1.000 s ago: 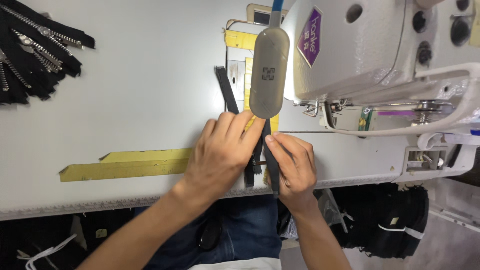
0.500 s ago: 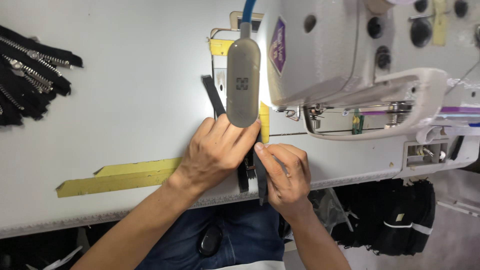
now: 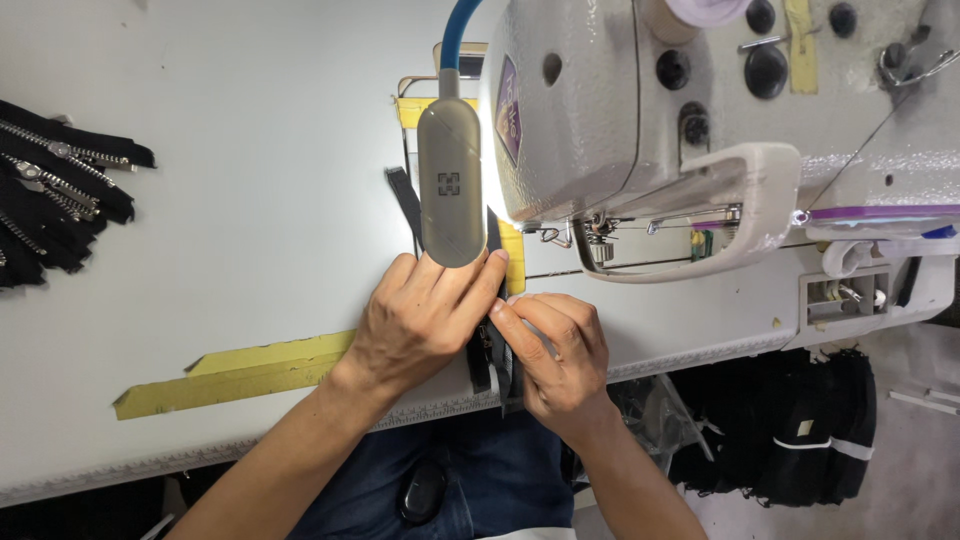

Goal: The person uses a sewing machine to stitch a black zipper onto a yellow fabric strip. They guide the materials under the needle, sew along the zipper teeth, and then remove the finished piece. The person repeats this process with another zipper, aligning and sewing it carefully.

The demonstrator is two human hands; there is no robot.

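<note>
At the far left of the frame a pile of black zippers [image 3: 55, 195] lies on the white desk [image 3: 220, 150]. A yellow tape strip [image 3: 235, 372] runs toward centre. The left hand [image 3: 420, 320] presses flat on a black zipper strip [image 3: 490, 358], the right hand [image 3: 560, 355] pinching it. Above hangs a grey lamp [image 3: 450, 185]; the sewing machine [image 3: 720, 110] fills the upper right.

My left hand [image 3: 420, 320] lies palm down, fingers [image 3: 480, 285] stretched far and to the right, knuckles raised a little. My right hand [image 3: 560, 355] sits just beside it on the right, fingers [image 3: 520, 330] curled and pointing left so that the tips meet the left hand's. Both forearms come in bare from the near edge, angling toward each other.
</note>
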